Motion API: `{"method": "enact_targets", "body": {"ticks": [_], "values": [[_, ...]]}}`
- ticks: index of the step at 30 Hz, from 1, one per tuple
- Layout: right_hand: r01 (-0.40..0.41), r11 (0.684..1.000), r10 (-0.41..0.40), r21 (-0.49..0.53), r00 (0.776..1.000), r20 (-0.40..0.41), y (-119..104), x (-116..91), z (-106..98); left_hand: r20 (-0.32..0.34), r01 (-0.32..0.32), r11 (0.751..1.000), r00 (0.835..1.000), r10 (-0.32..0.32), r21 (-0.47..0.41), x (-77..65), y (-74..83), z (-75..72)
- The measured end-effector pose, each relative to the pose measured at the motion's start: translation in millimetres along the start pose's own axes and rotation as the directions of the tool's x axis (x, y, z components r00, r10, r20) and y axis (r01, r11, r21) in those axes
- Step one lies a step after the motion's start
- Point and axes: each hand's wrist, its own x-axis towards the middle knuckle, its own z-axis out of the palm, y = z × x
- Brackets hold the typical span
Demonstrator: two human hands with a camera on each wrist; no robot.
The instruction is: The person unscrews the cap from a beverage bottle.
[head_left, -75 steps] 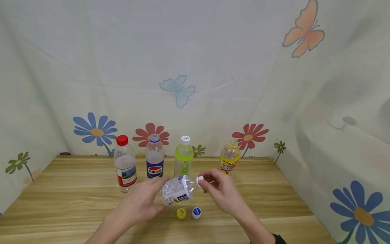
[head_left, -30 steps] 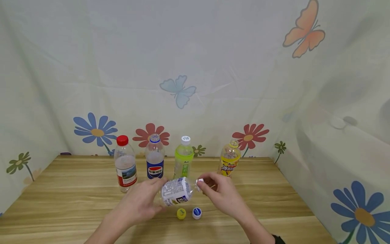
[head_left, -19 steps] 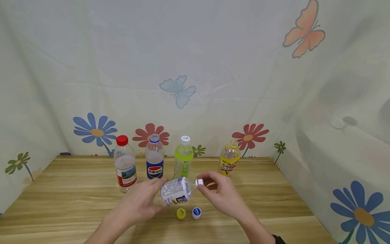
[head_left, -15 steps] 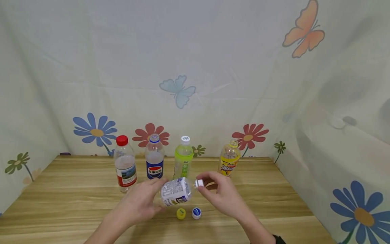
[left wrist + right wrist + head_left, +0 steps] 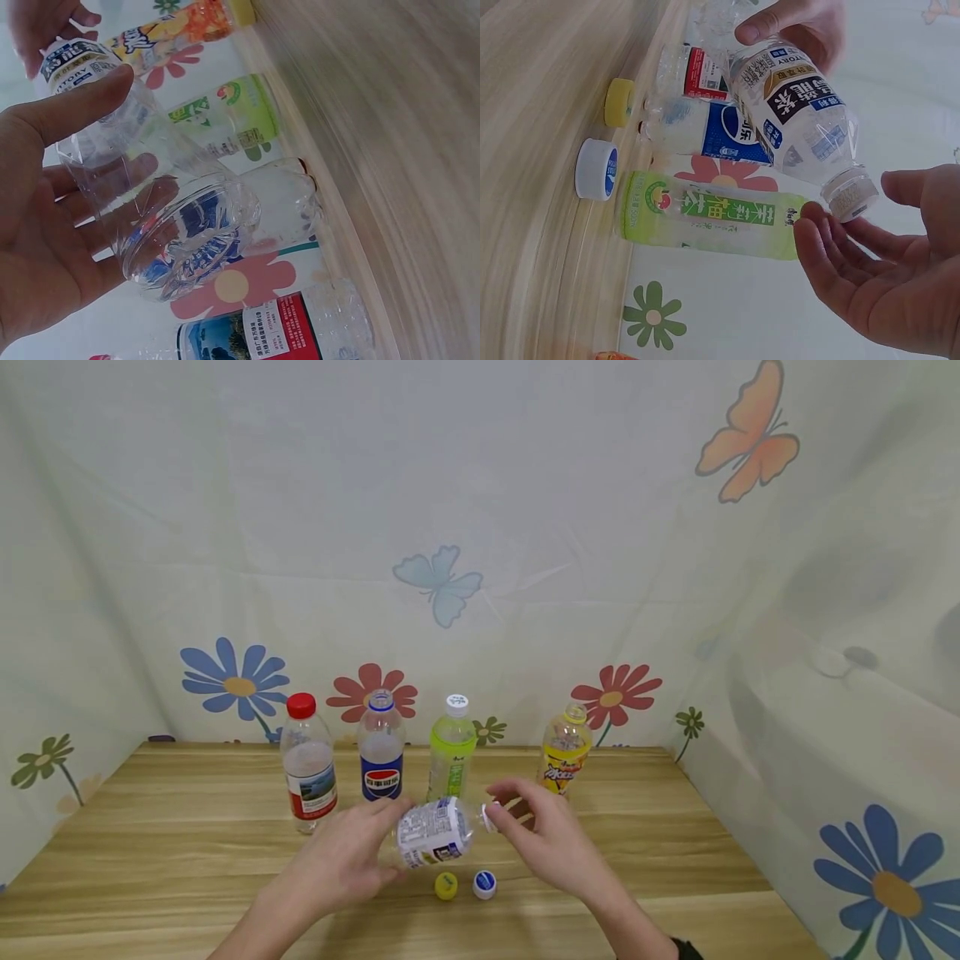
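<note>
My left hand [image 5: 351, 852] grips a clear plastic bottle [image 5: 433, 833] round its lower body, fingers and thumb wrapped about it. The bottle lies tilted nearly on its side above the table, its white label with dark lettering [image 5: 791, 97] plain in the right wrist view. A white cap [image 5: 850, 195] sits on its neck, pointing right. My right hand [image 5: 551, 839] is at this cap, fingers loosely bent, with a small gap between thumb and cap in the right wrist view. Below the bottle, a yellow cap [image 5: 446, 886] and a white-and-blue cap [image 5: 484, 884] lie on the table.
Behind stand a red-capped bottle [image 5: 309, 781], an uncapped Pepsi bottle [image 5: 382, 752], a green-labelled bottle [image 5: 453, 747] with a white cap, and an uncapped yellow-labelled bottle [image 5: 567, 750]. The wooden table [image 5: 187, 852] ends at a flower-printed curtain [image 5: 300, 527].
My right fingers and thumb have shifted repeatedly about the white cap, now slightly loosened from it. The bottle has tipped and moved a little left. The standing bottles and loose caps have stayed put.
</note>
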Motion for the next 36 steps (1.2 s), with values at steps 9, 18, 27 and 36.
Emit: {"method": "enact_targets", "body": {"ticks": [9, 18, 27, 36], "values": [[-0.023, 0.999, 0.022, 0.034, 0.999, 0.039, -2.3, -0.6, -2.1, -0.001, -0.001, 1.0, 1.0, 0.001, -0.003, -0.1, 0.4, 0.3], [0.017, 1.0, -0.017, 0.001, 1.0, 0.026, -2.2, -1.4, -2.4, 0.007, 0.008, 1.0, 1.0, -0.008, -0.015, -0.8, -0.2, 0.8], [0.028, 1.0, -0.028, -0.006, 0.999, 0.036, -1.4, -1.8, -2.6, 0.025, 0.015, 0.999, 1.0, -0.014, -0.035, -1.0, 0.0, 0.3], [0.01, 1.0, -0.009, -0.025, 1.0, 0.014, -2.2, -1.6, -2.2, 0.029, 0.014, 0.999, 0.999, -0.013, -0.034, -0.6, 0.0, 1.0]]}}
